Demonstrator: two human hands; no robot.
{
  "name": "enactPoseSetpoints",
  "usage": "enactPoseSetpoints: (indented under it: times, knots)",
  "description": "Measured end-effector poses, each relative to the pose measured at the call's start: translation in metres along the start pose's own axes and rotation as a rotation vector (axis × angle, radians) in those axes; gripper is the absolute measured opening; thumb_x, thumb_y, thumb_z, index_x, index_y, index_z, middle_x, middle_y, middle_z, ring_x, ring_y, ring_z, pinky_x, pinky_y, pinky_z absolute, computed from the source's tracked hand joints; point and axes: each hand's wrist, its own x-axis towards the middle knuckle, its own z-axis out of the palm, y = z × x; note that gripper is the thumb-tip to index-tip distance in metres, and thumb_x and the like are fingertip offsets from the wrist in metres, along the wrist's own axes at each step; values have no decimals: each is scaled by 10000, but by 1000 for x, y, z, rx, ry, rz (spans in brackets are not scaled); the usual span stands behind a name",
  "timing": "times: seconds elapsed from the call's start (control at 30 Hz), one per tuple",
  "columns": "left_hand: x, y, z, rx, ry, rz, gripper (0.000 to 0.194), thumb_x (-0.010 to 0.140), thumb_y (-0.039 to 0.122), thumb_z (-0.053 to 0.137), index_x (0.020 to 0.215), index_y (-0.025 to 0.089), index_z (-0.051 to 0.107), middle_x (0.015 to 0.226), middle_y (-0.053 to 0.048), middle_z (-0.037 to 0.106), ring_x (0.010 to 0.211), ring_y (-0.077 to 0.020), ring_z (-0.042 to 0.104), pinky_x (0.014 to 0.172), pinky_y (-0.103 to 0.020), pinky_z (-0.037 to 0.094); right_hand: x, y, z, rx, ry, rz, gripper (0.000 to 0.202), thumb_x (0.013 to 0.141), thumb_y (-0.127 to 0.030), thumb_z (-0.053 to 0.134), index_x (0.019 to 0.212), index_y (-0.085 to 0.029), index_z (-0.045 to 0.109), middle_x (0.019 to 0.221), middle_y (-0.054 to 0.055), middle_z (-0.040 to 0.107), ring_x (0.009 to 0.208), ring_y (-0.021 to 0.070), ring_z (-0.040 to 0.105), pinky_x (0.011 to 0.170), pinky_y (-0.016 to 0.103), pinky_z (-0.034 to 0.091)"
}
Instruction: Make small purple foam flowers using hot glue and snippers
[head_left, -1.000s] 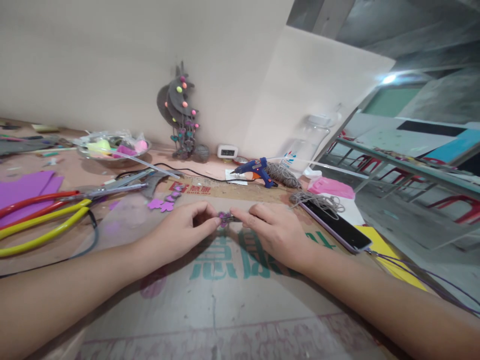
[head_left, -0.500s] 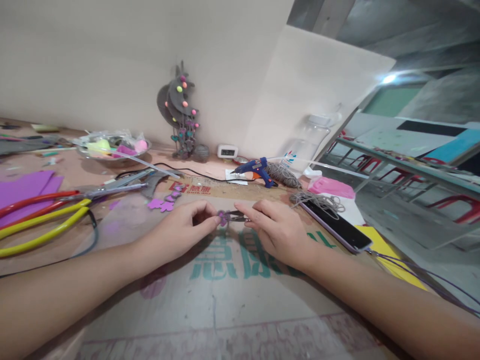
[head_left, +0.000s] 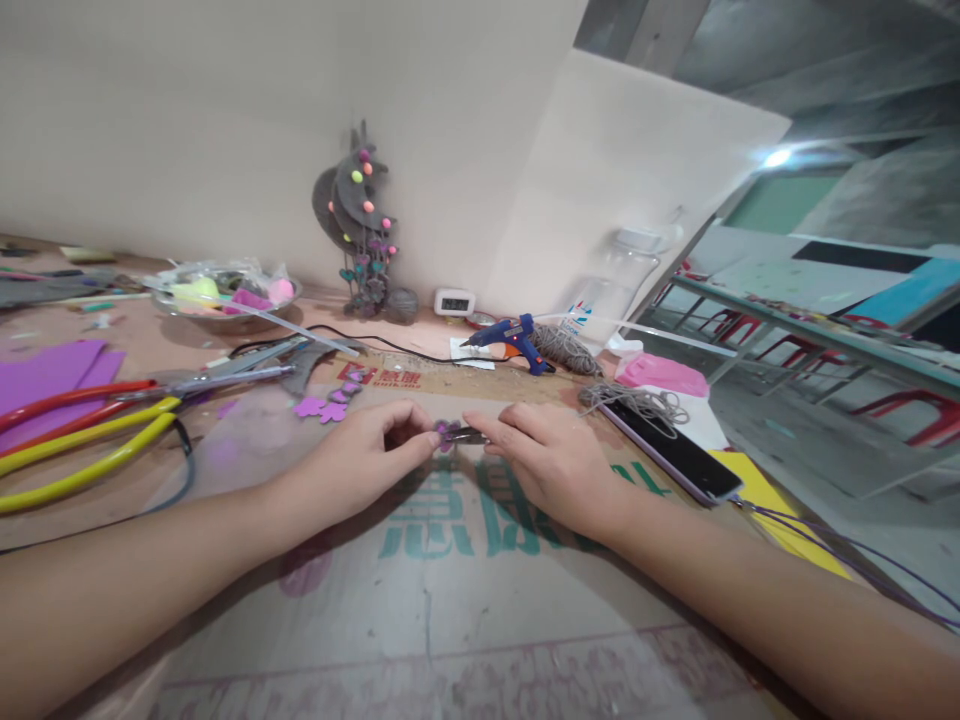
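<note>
Scissors (head_left: 468, 436) more closed, flower (head_left: 448, 434) against left fingers (head_left: 425, 443)

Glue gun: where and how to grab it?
Best by the blue handle, from the near side: it slants down toward the wearer, while the nozzle points left, away from the grip. Grey yarn crowds the right, so likely avoid that side.

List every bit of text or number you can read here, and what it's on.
"OOK" on the clear bottle, perhaps with a letter before it.
Red print on the cardboard: too blurred.
Large green characters between the forearms: partly hidden, not surely readable.
White digital clock: digits too small.
</note>
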Motion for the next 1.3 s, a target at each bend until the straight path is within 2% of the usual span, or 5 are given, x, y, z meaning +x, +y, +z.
enactPoseSetpoints:
  times: [0.77,0.93,1.03,1.2,1.3]
  knots:
    - [-1,4,-1,44,-10,4,199,810,337,470,720,180,554,665,29,562,621,-123,497,561,-236,362,-1,2,-2,25,0,-37,387,892,-150,380,1257,-233,475,813,25,544,684,137,435,607,276,324]
    - [-1,2,-1,32,-3,8,195,806,334,467,730,179,557,684,16,580,630,-132,510,564,-241,368,0,-1,-4,69,80,-26,366,887,-177,406,1242,-213,487,818,32,541,696,135,463,606,263,353]
    - [-1,1,0,18,-2,14,182,804,322,471,727,179,554,674,19,576,627,-128,506,559,-234,366,2,-3,-6,94,124,1,337,892,-222,415,1213,-177,509,814,45,539,689,136,468,607,259,374]
    - [0,-1,0,7,2,25,189,809,325,469,729,177,555,685,15,584,623,-125,502,550,-230,364,5,-2,-8,153,80,111,339,902,-212,391,1216,-148,500,825,54,537,703,135,487,618,250,397]
    - [0,-1,0,5,-2,19,199,811,338,466,728,176,548,670,15,574,623,-128,503,554,-233,369,6,-2,-7,132,79,94,324,900,-196,393,1195,-148,519,805,47,539,688,129,481,605,245,387]
